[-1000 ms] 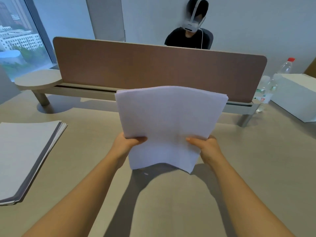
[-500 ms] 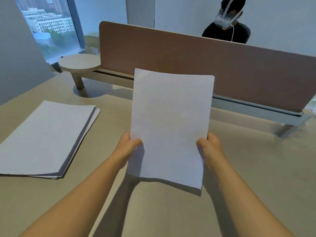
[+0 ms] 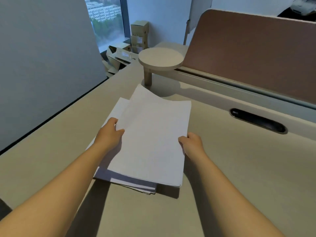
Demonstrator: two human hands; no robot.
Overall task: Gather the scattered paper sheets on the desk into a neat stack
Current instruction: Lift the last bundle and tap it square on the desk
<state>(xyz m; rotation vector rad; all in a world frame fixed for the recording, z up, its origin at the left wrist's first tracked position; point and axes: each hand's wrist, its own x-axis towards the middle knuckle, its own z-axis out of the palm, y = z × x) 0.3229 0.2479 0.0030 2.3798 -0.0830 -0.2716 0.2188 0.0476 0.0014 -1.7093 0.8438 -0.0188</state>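
Two bare forearms enter from the lower corners of the frame and converge on a bundle of white paper at centre. The left hand (image 3: 109, 134) grips the bundle's left edge, thumb on top and the remaining fingers hidden beneath the paper. The right hand (image 3: 192, 143) clasps the right edge, fingers curled around it. The held sheets (image 3: 153, 134) lie nearly flat, with their far left corner curling upward. They sit over a lower stack (image 3: 135, 184), which rests on the beige desk (image 3: 248, 177); whether the held sheets already touch that stack cannot be told. The two are out of line: the lower stack's near edge shows at lower centre, its far left corner shows at upper left of the held sheets, and the held sheets overhang it on the right.

To the right of centre, a dark oval cable slot (image 3: 258, 120) is cut into the desk. Beyond the papers, at upper centre, a round shelf (image 3: 160, 59) stands on a short post. A brown divider panel (image 3: 253, 48) runs along the upper right. A grey partition (image 3: 42, 57) fills the upper left. Between the two, at top centre, cardboard boxes (image 3: 138, 36) stand and lie on the floor below a window (image 3: 106, 17) showing buildings and trees.
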